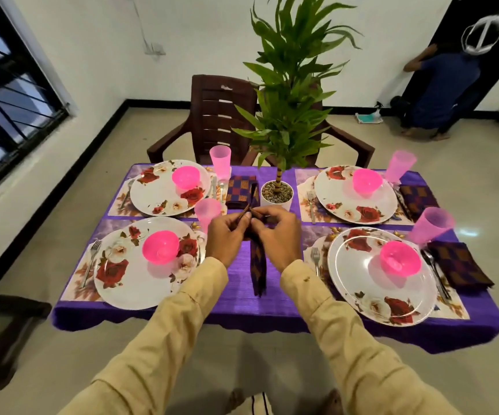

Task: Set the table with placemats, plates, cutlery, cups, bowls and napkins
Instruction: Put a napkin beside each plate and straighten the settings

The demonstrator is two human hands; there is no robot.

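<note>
A folded purple-and-brown checked cloth napkin (257,271) is pinched at its top edge between the curled fingers of the left hand (227,238) and the right hand (279,238). The 2 hands are held close together above the middle of the purple-clothed tabletop (242,298), and the napkin hangs down from them over the cloth. Just beside the left hand stands a translucent pink plastic cup (207,209). Behind the hands a white pot of pebbles with a green plant (276,194) is seen, with a second folded checked napkin (239,190) at its left. 4 white rose-patterned plates are laid on floral placemats: the near-left plate (140,292), the far-left plate (152,193), the far-right plate (341,199) and the near-right plate (359,274). A pink plastic bowl (161,246) is carried on each.
</note>
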